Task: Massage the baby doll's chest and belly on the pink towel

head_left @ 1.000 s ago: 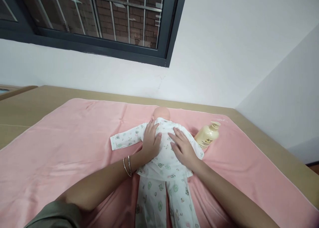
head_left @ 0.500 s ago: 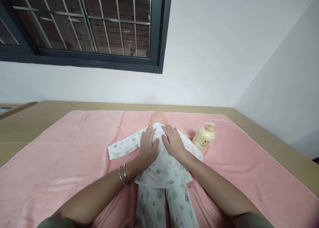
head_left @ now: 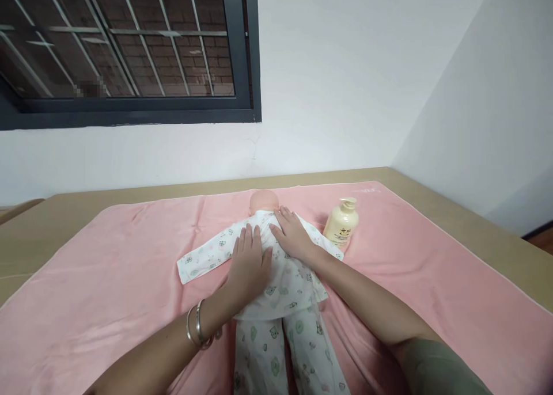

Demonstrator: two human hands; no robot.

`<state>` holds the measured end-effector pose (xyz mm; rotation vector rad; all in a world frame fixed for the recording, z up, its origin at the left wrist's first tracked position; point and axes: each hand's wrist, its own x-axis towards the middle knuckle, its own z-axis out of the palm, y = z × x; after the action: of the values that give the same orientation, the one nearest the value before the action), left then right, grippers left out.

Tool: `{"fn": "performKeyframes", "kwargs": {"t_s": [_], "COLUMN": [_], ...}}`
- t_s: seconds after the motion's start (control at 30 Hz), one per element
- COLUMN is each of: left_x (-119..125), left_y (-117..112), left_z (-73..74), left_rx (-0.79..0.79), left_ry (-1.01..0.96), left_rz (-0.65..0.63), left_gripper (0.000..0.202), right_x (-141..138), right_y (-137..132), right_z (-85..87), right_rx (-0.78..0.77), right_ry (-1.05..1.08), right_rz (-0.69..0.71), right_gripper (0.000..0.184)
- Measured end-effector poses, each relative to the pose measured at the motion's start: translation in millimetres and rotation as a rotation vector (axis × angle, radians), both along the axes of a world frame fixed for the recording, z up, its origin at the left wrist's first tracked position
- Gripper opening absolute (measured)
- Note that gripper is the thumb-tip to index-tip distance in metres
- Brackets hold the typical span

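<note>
A baby doll in white printed pyjamas lies face down on a pink towel, head toward the wall. My left hand lies flat and open on the doll's back, left of centre; two thin bangles circle that wrist. My right hand rests flat, fingers stretched out, on the upper back near the neck. Neither hand holds anything.
A cream pump bottle stands on the towel just right of the doll's shoulder. The towel covers a tan surface set against a white wall, with a barred window above left and a corner at right.
My right hand slid up the doll's back toward the neck. My left hand slipped slightly down. The view swung to the right.
</note>
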<state>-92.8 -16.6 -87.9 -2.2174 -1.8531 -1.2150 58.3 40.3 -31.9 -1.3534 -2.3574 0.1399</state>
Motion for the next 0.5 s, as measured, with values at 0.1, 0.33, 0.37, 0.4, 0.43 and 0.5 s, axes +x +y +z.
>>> {"fn": "performKeyframes", "kwargs": {"t_s": [0.1, 0.33, 0.37, 0.4, 0.43, 0.5], "left_x": [-8, -18, -13, -9, -6, -4], "left_y": [4, 25, 17, 8, 0, -8], "left_z": [-1.3, 6.9, 5.9, 4.8, 3.9, 4.1], "left_rx": [0.007, -0.079, -0.048, -0.023, -0.009, -0.011], "left_ry": [0.025, -0.098, -0.086, -0.067, -0.047, -0.027], "left_rz": [-0.052, -0.005, -0.025, -0.046, -0.066, -0.081], "left_gripper": [0.053, 0.051, 0.051, 0.051, 0.051, 0.051], "right_x": [-5, -3, -1, 0, 0, -3], "right_y": [-13, -18, -10, -4, -1, -9], "right_z": [-4.0, -2.0, -0.8, 0.1, 0.5, -0.4], "right_rx": [0.069, 0.065, 0.032, 0.009, 0.0, 0.025], "right_ry": [-0.022, -0.04, -0.031, -0.027, -0.029, -0.052], "right_rz": [0.014, 0.099, 0.068, 0.037, 0.012, 0.001], "right_gripper": [0.053, 0.05, 0.05, 0.052, 0.053, 0.054]}}
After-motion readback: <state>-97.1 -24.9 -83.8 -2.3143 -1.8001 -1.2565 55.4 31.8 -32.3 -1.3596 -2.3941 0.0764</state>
